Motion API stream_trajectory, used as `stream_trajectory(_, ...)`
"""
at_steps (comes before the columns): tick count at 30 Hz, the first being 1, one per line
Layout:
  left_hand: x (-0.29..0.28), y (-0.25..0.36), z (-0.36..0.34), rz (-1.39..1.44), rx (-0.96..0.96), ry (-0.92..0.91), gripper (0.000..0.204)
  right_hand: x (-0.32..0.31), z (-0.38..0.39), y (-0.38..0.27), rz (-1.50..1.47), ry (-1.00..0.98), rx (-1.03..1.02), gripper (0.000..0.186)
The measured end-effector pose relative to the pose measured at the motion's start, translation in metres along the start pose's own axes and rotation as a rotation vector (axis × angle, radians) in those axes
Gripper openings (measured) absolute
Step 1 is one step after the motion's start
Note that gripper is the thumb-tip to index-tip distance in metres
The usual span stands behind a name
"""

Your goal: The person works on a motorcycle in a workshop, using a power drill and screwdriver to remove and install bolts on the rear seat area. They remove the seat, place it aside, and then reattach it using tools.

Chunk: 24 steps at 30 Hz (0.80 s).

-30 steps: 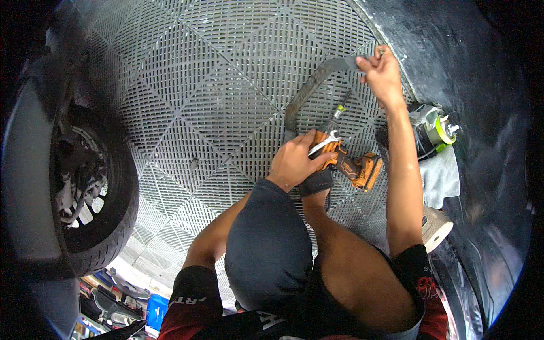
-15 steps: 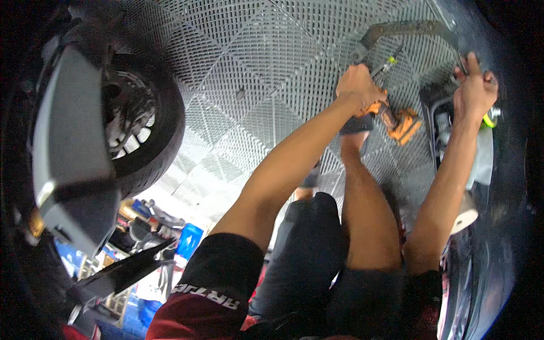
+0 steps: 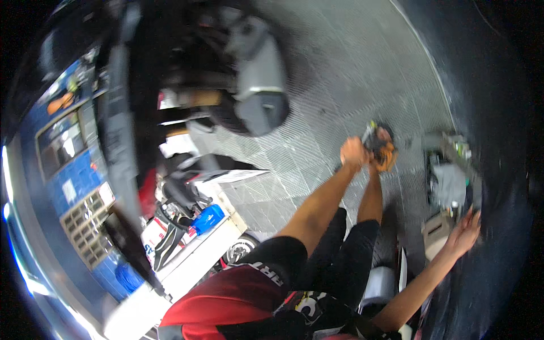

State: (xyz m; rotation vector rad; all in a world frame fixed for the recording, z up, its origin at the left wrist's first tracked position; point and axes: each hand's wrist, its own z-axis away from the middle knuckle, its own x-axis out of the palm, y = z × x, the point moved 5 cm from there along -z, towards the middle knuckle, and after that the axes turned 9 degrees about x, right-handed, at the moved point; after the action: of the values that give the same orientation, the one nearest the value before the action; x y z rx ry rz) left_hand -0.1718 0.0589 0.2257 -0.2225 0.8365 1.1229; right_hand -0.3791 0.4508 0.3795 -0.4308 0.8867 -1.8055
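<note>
My left hand (image 3: pixel 354 152) is closed at the side of an orange-and-black cordless driver (image 3: pixel 387 156), near its grey shaft with a yellow-green end. The fingers' exact hold is blurred. On the right, my right hand (image 3: pixel 466 233) reaches out with its fingers extended and holds nothing visible. It hovers beside the dark vehicle side (image 3: pixel 501 187), below a tool tray (image 3: pixel 429 180). A dull metal bar (image 3: pixel 456 154) lies across the tray's far end. A pale grey sheet (image 3: pixel 451 184) covers part of the tray.
Grey grid tiles (image 3: pixel 340 73) form the floor. A grey-and-black vehicle part (image 3: pixel 260 96) juts in at upper left. Near the tray stands a beige roll or container (image 3: pixel 436 231). A blue container (image 3: pixel 208 220) sits on a white surface at left, among dark parts.
My right hand has let go of the curved metal bar, which lies at the tray, and has drawn back toward me. The view has turned and widened. My left hand stays at the driver.
</note>
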Motion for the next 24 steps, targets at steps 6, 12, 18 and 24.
stream_trajectory(6, -0.088, -0.079, 0.147, 0.072, 0.09, -0.028, 0.05, -0.044, 0.131, 0.039, -0.104, -0.186, 0.14, 0.037)
stream_trajectory(12, -0.104, -0.201, 0.298, 0.148, -0.004, -0.036, 0.067, -0.094, 0.24, 0.049, -0.197, -0.102, 0.19, 0.032)
stream_trajectory(18, -0.121, -0.361, 0.465, 0.177, -0.114, 0.009, 0.076, -0.171, 0.26, 0.094, -0.1, -0.122, 0.297, 0.022)
stream_trajectory(24, -0.152, -0.542, 0.626, 0.314, -0.641, 0.205, 0.082, -0.209, 0.337, 0.15, 0.228, 0.042, 0.412, 0.017)
